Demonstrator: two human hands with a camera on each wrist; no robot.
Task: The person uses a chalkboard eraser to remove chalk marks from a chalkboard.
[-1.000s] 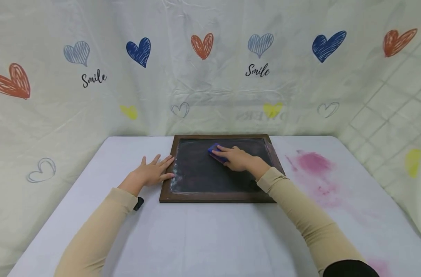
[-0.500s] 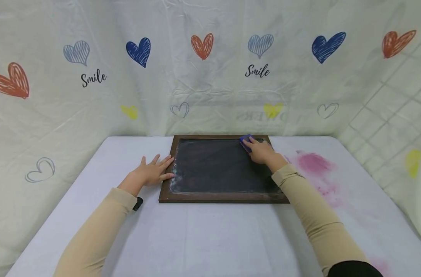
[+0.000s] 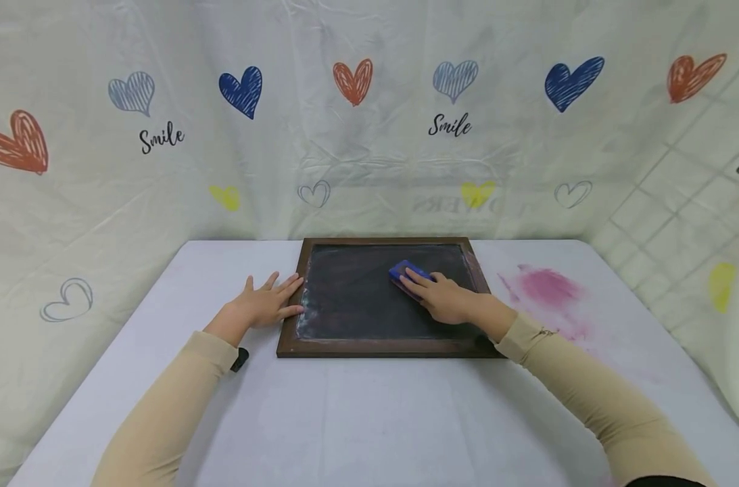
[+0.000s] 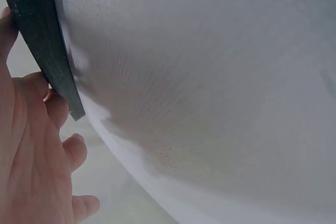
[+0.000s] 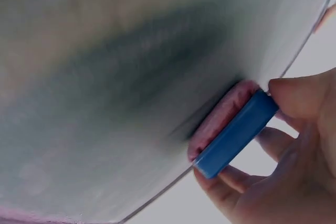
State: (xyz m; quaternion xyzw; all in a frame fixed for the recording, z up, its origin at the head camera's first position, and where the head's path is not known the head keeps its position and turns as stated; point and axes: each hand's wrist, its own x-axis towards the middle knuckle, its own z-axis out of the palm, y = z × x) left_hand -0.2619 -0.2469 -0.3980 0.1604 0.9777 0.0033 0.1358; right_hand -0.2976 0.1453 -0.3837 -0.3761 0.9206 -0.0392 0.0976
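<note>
A chalkboard (image 3: 357,291) in a brown wooden frame lies flat on the white table, with whitish chalk residue along its left and lower edges. My right hand (image 3: 448,299) grips a blue chalkboard eraser (image 3: 399,269) on the right half of the board. In the right wrist view, thumb and fingertips pinch the blue back of the eraser (image 5: 239,135), and its pink felt side meets the dark surface. Fingers spread, my left hand (image 3: 258,306) rests at the frame's left side. The left wrist view has that hand (image 4: 37,150) touching the frame (image 4: 42,35).
Pink powdery stains (image 3: 548,287) mark the white table (image 3: 369,419) to the right of the board. Behind the table hangs a pale curtain (image 3: 381,149) printed with hearts and the word "Smile".
With the eraser, my right hand went right to the board's upper right corner, then came back left and nearer. The left hand has stayed at the frame.
</note>
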